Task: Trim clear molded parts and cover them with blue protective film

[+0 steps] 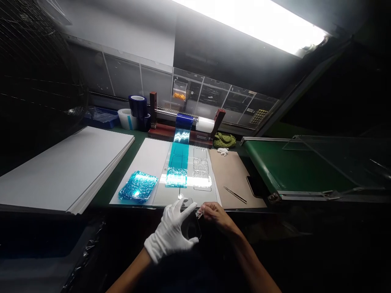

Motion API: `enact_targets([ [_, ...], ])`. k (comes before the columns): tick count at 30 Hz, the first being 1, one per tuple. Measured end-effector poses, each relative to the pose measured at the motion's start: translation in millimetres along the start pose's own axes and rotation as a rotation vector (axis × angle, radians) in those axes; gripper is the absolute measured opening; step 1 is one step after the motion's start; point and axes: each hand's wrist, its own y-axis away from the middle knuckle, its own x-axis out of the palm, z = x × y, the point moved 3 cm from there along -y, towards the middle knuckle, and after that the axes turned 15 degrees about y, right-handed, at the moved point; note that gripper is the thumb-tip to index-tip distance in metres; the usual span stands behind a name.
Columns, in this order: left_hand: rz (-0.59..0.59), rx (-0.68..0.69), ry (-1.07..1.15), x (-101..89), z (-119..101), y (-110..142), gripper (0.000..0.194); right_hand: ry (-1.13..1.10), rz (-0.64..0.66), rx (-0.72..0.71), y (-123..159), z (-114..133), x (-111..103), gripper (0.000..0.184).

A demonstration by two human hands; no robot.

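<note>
The clear rounded-corner panel [192, 226] was up in the air between my hands, just short of the near edge of the bench. My left hand [168, 231], in a white cotton glove, was curled around the panel's left side, with the fingers closed on it. My bare right hand [217, 215] had narrowed to a pinch at the panel's upper right corner, on a small clear tab [199, 213]. I could not tell whether that tab was part of the panel or a film on it.

Just ahead of my hands lay a pale jig plate [200, 199] with rounded rectangles outlined on it. A strip of teal film [177, 160] ran along it, with a crumpled clear sheet [200, 166] beside the strip. To the left, a crumpled teal sheet [137, 186] rested on a white board [146, 160], and a thicker stack of white boards [64, 169] lay farther out. To the right, steel tweezers [234, 194] lay on a tan mat [235, 173], near a crumpled white glove [222, 151]. Beyond them, a blue film roll [184, 121] sat on a dispenser with wooden posts [186, 132], and a green conveyor belt [293, 162] ran off to the right.
</note>
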Motion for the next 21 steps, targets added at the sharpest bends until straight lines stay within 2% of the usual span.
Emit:
enact_targets([
  [1, -0.024, 0.013, 0.028, 2.1, 3, 2, 0.093, -0.150, 0.067, 0.020, 1, -3, -1, 0.038],
  [3, -0.058, 0.033, 0.049, 5.8, 3, 3, 0.092, -0.335, 0.113, 0.044, 4, -6, -3, 0.039],
  [6, -0.047, 0.059, 0.046, 8.7, -4, -4, 0.090, -0.378, 0.083, 0.064, 9, -13, -5, 0.040],
  [8, 0.020, 0.046, 0.011, 11.0, -11, -11, 0.089, -0.223, -0.011, 0.091, 13, -17, -7, 0.040],
  [9, 0.066, 0.025, -0.026, 12.9, -15, -14, 0.087, -0.073, -0.091, 0.101, 15, -18, -8, 0.040],
  [11, 0.158, -0.040, -0.139, 17.9, -21, -20, 0.081, 0.326, -0.261, 0.121, 18, -17, -8, 0.037],
  [13, 0.220, -0.109, -0.256, 22.3, -25, -25, 0.073, 0.687, -0.378, 0.154, 20, -14, -8, 0.031],
  [15, 0.251, -0.154, -0.308, 24.3, -27, -29, 0.071, 0.787, -0.406, 0.182, 19, -17, -10, 0.029],
  [17, 0.284, -0.145, -0.259, 24.4, -26, -31, 0.076, 0.569, -0.327, 0.178, 16, -30, -15, 0.035],
  [19, 0.314, -0.107, -0.174, 24.6, -23, -32, 0.083, 0.218, -0.196, 0.175, 16, -50, -17, 0.045],
  [21, 0.339, -0.095, -0.135, 27.6, -18, -31, 0.084, 0.008, -0.174, 0.211, 20, -67, -13, 0.051],
])
